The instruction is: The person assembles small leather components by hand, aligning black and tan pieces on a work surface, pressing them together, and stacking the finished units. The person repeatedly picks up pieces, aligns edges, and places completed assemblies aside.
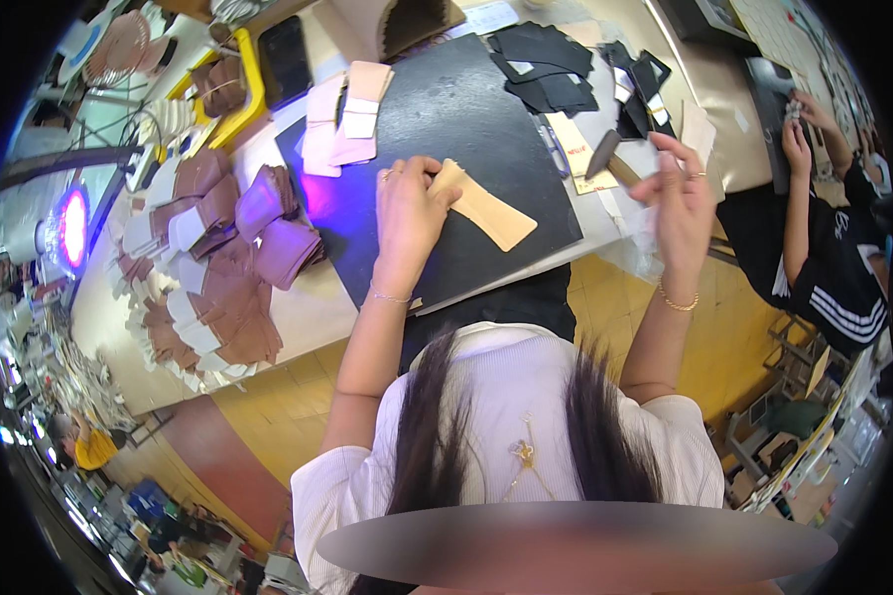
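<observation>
My left hand point(412, 203) rests on a black work board point(446, 99), its bent fingers closed on the upper end of a tan leather piece point(496, 213). The piece lies flat and slants down to the right, narrower in its middle than at its lower end. Raised to the right of the board, my right hand point(677, 203) is closed round the handle of a hammer point(602, 156). The dark hammer head points left, above the table and away from the leather.
Stacks of brown leather pieces point(233, 307) and purple-lit ones point(283, 248) cover the table's left. Pink and white pieces point(342, 114) lie on the board's far left corner. Black pieces point(546, 64) are behind, near a pen point(554, 147). A co-worker point(814, 228) sits at the right.
</observation>
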`<state>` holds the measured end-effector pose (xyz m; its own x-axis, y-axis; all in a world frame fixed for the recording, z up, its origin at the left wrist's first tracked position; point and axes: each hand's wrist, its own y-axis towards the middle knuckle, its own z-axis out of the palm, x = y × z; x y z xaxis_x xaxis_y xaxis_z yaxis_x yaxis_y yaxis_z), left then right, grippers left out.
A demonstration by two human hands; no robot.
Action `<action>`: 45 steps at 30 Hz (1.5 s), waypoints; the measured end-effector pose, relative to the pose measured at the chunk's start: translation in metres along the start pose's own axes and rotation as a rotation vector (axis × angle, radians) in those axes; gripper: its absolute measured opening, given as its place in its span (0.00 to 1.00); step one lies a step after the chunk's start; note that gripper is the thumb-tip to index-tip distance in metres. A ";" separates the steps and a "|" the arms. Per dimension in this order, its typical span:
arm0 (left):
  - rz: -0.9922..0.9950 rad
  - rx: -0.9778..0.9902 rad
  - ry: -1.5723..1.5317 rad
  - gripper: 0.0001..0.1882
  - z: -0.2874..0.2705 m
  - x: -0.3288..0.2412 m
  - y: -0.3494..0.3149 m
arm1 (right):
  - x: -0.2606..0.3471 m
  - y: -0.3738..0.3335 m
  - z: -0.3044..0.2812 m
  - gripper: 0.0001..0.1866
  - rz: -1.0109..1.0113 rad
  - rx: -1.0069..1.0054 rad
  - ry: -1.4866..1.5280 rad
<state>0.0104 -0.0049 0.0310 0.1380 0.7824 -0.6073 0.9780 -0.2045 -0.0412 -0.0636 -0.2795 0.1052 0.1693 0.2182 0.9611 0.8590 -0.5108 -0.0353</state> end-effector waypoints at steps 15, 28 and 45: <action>-0.194 0.176 -0.653 0.24 -0.014 0.021 0.004 | -0.248 -0.093 -0.182 0.08 0.340 -0.998 0.764; -0.298 -0.006 -0.664 0.13 -0.008 0.012 -0.023 | -0.244 -0.036 -0.058 0.20 0.202 -0.132 -0.822; -0.243 -0.072 -0.665 0.25 -0.009 0.005 -0.035 | -0.025 -0.022 0.119 0.12 -0.622 0.460 -0.322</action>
<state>-0.0214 0.0113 0.0368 -0.1873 0.2713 -0.9441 0.9801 -0.0123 -0.1980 -0.0288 -0.1747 0.0491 -0.3312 0.6104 0.7195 0.9409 0.1566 0.3002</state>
